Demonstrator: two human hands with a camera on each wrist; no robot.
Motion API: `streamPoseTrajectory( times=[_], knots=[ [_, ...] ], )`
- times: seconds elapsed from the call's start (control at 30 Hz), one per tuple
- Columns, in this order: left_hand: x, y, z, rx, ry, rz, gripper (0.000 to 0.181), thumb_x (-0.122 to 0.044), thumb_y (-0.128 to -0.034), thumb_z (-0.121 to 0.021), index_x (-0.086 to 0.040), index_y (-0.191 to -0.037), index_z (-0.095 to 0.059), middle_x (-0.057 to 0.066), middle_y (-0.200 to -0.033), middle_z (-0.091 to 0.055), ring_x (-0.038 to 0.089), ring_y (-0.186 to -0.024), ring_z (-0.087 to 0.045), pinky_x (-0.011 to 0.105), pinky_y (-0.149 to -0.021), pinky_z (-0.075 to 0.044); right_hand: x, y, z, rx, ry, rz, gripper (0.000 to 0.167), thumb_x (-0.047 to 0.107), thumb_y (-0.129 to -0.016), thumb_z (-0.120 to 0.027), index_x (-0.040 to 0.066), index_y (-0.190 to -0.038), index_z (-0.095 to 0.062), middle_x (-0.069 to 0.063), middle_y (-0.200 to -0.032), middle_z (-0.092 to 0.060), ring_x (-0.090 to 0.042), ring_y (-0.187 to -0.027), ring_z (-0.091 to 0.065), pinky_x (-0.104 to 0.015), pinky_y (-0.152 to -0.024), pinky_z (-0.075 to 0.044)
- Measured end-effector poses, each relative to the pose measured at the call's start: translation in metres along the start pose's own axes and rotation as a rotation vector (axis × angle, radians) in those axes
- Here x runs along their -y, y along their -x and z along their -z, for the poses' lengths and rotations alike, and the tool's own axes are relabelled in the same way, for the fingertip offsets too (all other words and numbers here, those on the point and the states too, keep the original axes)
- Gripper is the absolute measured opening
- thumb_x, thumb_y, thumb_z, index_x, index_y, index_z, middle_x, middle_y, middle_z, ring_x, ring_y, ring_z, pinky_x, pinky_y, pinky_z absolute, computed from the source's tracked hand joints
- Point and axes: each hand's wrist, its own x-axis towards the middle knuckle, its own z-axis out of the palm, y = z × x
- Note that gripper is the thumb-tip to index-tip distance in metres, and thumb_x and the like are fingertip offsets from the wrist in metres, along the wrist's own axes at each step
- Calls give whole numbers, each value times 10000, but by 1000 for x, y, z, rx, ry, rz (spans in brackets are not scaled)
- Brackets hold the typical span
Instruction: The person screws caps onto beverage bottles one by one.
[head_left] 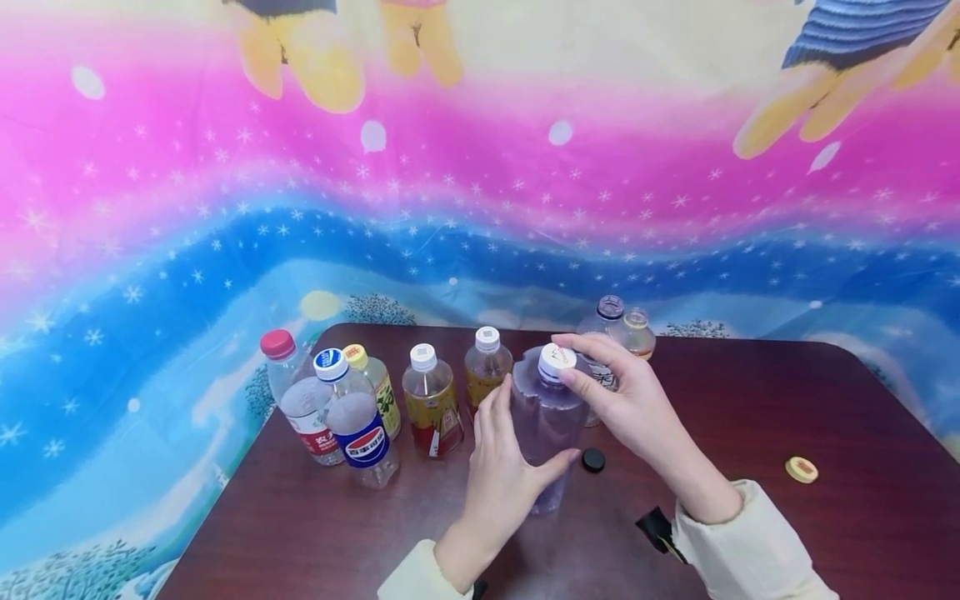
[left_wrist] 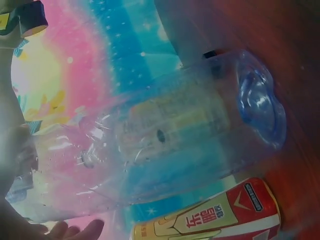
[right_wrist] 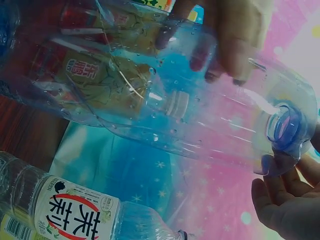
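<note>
A large clear bottle with a bluish tint (head_left: pixel 551 429) is upright in front of me, its base near the table. My left hand (head_left: pixel 501 471) holds its side, fingers on the left and thumb across the front. With thumb and forefinger my right hand (head_left: pixel 637 400) pinches the white cap (head_left: pixel 557 361) at the top. How tightly the cap sits on the neck cannot be told. Droplets cling to the bottle's wall (right_wrist: pixel 200 125) in the right wrist view. A black cap (head_left: pixel 592 460) lies on the table beside the bottle.
Several capped bottles stand to the left, including a Pepsi bottle (head_left: pixel 363 442) and a red-capped one (head_left: pixel 296 392). Two uncapped bottles, one with a white label (right_wrist: pixel 77 210), stand behind my right hand. A yellow cap (head_left: pixel 802 469) lies on the dark table (head_left: pixel 750 400).
</note>
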Motion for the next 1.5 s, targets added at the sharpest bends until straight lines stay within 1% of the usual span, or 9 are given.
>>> streamPoseTrajectory(
  times=[0.2,0.5,0.7,0.83,0.97,1.1,1.23,1.37,1.5],
  knots=[
    [1,-1,0,-5,-22,34,930,-420,-685,-837,-50,-1385,-350,94,-1278,-504,222,-1135,-533,438,-885,-536,-2,0,0,-11,29,24,344,139,-905,-640,144,-1249,-629,-46,-1215,-641,12,-1055,-506,-343,-928,-451],
    [-2,0,0,2,-2,58,888,-396,-700,-831,-44,-1373,-371,96,-1291,-510,225,-1155,-525,436,-927,-514,-11,5,-5,-51,34,77,394,117,-906,-634,132,-1298,-589,-69,-1274,-618,47,-1065,-510,-147,-923,-417],
    [-3,-7,-2,14,-19,94,903,-402,-730,-809,-20,-1404,-344,134,-1327,-484,268,-1201,-504,467,-948,-504,-27,15,-5,-163,41,135,447,45,-870,-656,93,-1306,-565,-103,-1276,-593,42,-1087,-536,-140,-926,-433],
    [-3,-16,-3,-5,4,102,907,-402,-750,-793,-25,-1428,-323,147,-1352,-468,278,-1226,-496,492,-965,-494,-43,18,3,-253,-3,151,433,-39,-859,-630,8,-1282,-553,-173,-1219,-582,117,-1065,-505,-25,-896,-397],
    [-4,-27,-5,-26,31,106,911,-407,-775,-769,-32,-1454,-292,154,-1375,-445,292,-1256,-475,510,-994,-468,-62,25,16,-270,37,56,397,-9,-894,-603,-6,-1285,-530,-187,-1192,-580,165,-980,-495,8,-843,-391],
    [-4,-36,-9,-47,31,100,918,-406,-790,-756,-25,-1467,-268,162,-1390,-429,297,-1281,-459,500,-996,-470,-84,33,26,-243,164,-79,335,89,-914,-614,17,-1239,-572,-157,-1146,-612,169,-914,-471,-10,-777,-381],
    [-3,-45,-14,-55,36,108,922,-403,-800,-747,-20,-1476,-251,170,-1421,-401,304,-1320,-428,500,-1011,-458,-107,39,25,-187,280,-181,276,144,-906,-633,36,-1161,-629,-114,-1053,-647,-33,-925,-552,-153,-763,-437],
    [-4,-53,-21,-46,50,115,919,-402,-809,-739,-36,-1484,-234,168,-1441,-377,310,-1344,-396,513,-1037,-432,-128,43,14,-90,318,-237,301,104,-879,-647,0,-1159,-613,-145,-1028,-664,-258,-932,-624,-336,-784,-511],
    [-6,-61,-27,-45,63,113,913,-393,-817,-734,-56,-1491,-219,165,-1429,-378,302,-1319,-406,501,-1047,-428,-143,47,-2,39,336,-288,358,104,-853,-670,-40,-1170,-590,-179,-1024,-663,-302,-915,-646,-434,-796,-531]
  ],
)
